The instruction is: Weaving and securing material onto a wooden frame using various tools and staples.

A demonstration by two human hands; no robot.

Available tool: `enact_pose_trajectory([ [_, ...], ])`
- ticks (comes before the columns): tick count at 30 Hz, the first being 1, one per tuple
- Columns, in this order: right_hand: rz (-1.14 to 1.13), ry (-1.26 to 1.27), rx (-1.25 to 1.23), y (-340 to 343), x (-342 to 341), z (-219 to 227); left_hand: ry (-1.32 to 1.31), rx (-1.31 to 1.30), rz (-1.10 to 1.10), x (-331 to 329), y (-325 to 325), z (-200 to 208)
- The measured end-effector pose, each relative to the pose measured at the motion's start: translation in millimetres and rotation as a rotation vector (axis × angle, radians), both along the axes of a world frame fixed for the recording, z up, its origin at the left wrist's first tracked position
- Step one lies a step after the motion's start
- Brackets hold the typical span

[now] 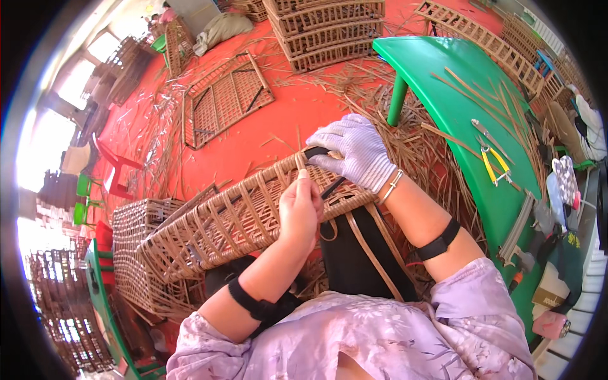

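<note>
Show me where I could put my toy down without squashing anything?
The green table has a bare patch near its rounded corner, before the loose strips and the yellow pliers. The red floor is bare between the flat woven panel and the basket both hands work on. Around the table leg, scraps crowd everything.

Basket-weaving workshop: stacked woven rattan crates (326,28), loose cane strips littering the red floor (266,136), yellow-handled pliers (494,166) on a green plastic table (443,82).
</note>
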State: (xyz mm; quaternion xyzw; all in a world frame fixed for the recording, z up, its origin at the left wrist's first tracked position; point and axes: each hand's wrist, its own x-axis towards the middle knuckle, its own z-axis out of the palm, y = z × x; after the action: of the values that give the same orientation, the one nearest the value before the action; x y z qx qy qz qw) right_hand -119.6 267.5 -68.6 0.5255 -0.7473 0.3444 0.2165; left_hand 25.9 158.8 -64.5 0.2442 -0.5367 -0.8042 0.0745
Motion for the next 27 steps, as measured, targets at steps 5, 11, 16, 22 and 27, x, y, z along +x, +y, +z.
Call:
enact_pose_trajectory([
  [5,-0.158,0.098,-0.210,1,27,14,-0.026,-0.170,0.020,7,6,-7],
  [11,-0.140,-0.824,0.192,-3,79,0,-0.020,-0.191,0.042,27,17,-17],
  [16,0.139,-1.569,-0.281,-18,70,-27,0.038,-0.305,-0.002,33,18,-38],
  [22,-0.011,-1.184,-0.094,-19,71,-24,-0.159,-0.527,-0.271,42,-1,-9],
  [27,-0.108,-0.978,0.029,-13,69,-23,0.158,-1.540,-0.146,13,-52,52],
])
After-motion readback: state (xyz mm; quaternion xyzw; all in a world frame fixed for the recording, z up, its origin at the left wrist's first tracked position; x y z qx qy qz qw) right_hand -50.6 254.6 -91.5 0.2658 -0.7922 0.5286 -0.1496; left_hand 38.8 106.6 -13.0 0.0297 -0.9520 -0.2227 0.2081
